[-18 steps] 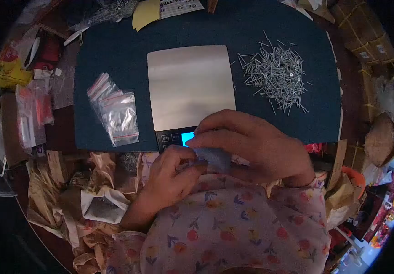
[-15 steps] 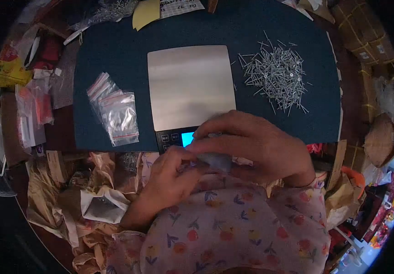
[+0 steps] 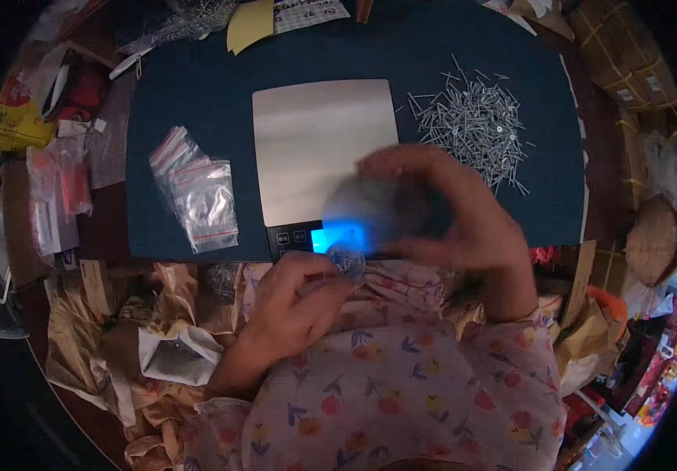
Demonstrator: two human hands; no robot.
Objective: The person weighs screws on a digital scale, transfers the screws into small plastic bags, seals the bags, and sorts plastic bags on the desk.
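Observation:
My left hand (image 3: 295, 302) is closed at the lower edge of the scale (image 3: 319, 149), pinching a small clear plastic bag (image 3: 346, 263) with some screws in it. Above the bag, my right hand (image 3: 464, 208) is smeared by motion. Its fingers and thumb curve round a blurred, see-through round container (image 3: 378, 206), whose contents I cannot make out. Part of the scale's lit blue display shows through this container. To the right lies a heap of silver screws (image 3: 472, 125). Flat zip bags (image 3: 203, 200) overlap on the left.
A dark green mat (image 3: 197, 94) covers the table under the scale. Yellow paper (image 3: 250, 25) and a written sheet lie at its far edge. Crumpled brown paper (image 3: 91, 337) is at lower left; cardboard boxes (image 3: 613, 51) stand at far right.
My right hand has lifted up and away from my left hand, carrying the round container. The small bag in my left hand now shows. My left hand has hardly moved.

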